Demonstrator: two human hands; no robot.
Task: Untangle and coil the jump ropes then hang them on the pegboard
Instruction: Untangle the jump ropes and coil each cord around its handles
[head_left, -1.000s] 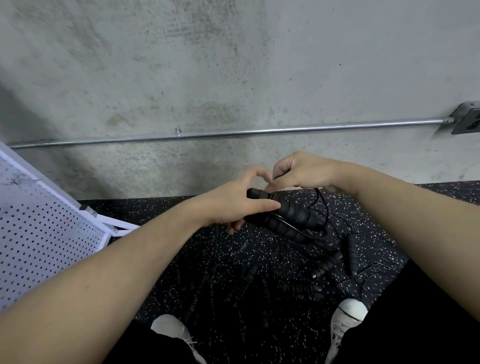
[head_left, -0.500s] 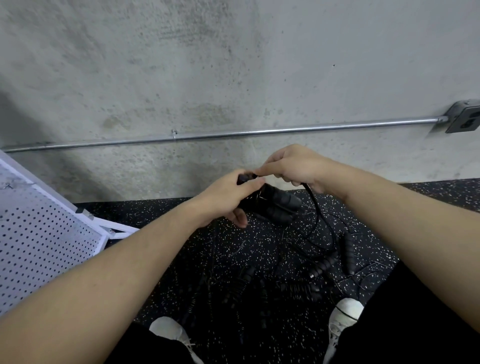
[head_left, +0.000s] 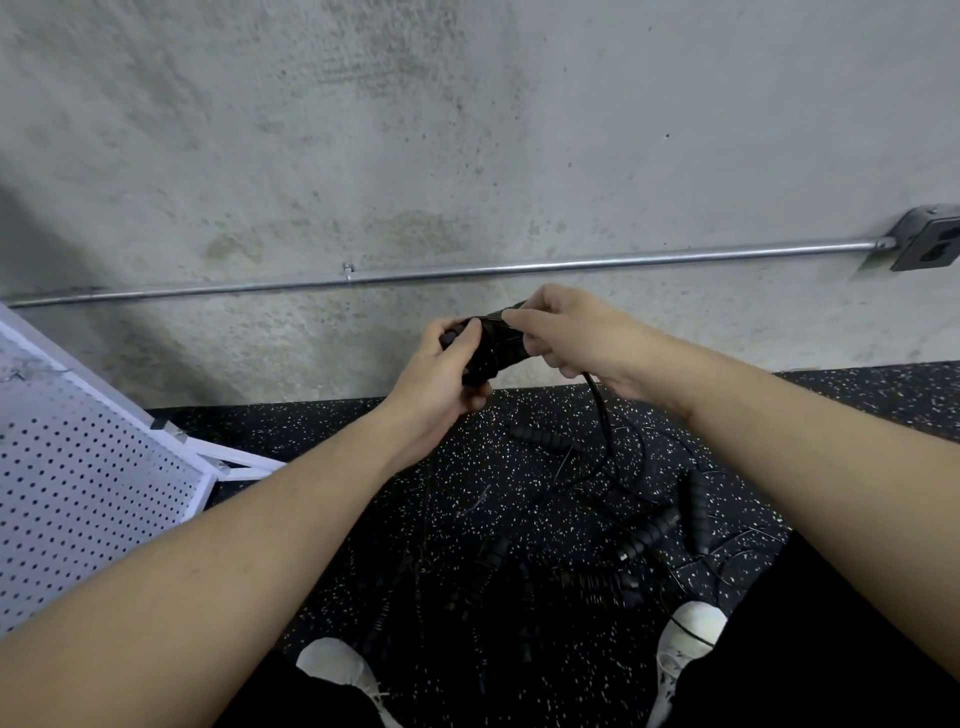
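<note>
Head view: both hands clamp the black jump rope handles (head_left: 493, 348) held above the floor, left hand (head_left: 441, 374) curled round the near end, right hand (head_left: 566, 332) round the far end. Its cord (head_left: 602, 415) hangs to tangled ropes (head_left: 597, 545) on the floor (head_left: 363, 431). White pegboard (head_left: 88, 467) leans left.

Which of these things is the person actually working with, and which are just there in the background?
Part of the job:
- left hand and right hand, both gripping the black handles
- cord hanging from them
- tangled ropes on the floor
- white pegboard

Just there:
- metal pipe
- outlet box
- white shoes
</note>
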